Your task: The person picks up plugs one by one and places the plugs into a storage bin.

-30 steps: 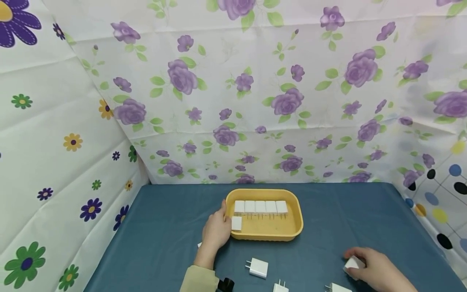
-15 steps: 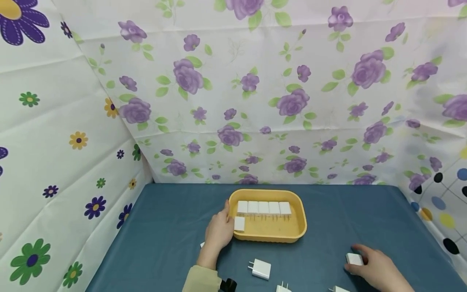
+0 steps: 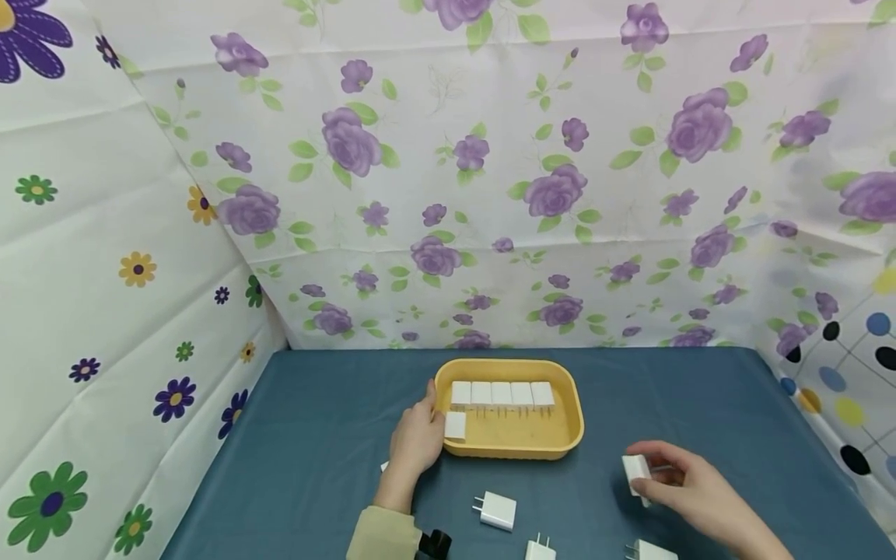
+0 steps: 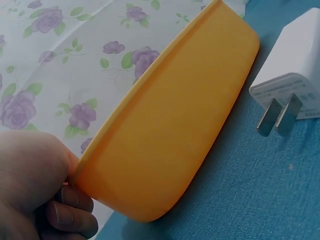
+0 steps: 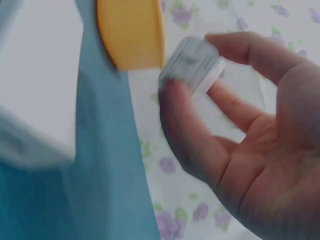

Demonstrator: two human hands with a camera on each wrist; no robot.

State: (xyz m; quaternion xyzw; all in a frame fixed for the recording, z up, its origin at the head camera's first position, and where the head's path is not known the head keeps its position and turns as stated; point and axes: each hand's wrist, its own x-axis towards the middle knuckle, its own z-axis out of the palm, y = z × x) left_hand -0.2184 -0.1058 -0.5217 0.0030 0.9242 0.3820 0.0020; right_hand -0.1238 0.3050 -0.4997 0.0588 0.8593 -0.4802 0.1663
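Observation:
My left hand (image 3: 414, 439) grips the left rim of a yellow plastic tray (image 3: 511, 453); in the left wrist view its thumb and curled fingers hold the tray's edge. Inside, several white chargers (image 3: 500, 393) stand in a row with prongs toward me, and another charger (image 3: 455, 425) sits at the front left. Right of the tray, my right hand (image 3: 693, 482) pinches a white charger (image 3: 636, 474) between thumb and fingertips, tilted above the table. The right wrist view shows the face of this charger (image 5: 192, 60) with blurred grey lines.
Loose chargers lie on the blue table (image 3: 315, 467) in front of the tray: one charger (image 3: 497, 511) in the middle, another charger (image 3: 540, 550) at the bottom edge, and a third charger (image 3: 652, 551) below my right hand. A flowered cloth (image 3: 434, 194) hangs behind.
My right hand has lifted its charger from the table and moved left toward the tray, tilting the charger. My left hand stays on the tray's rim.

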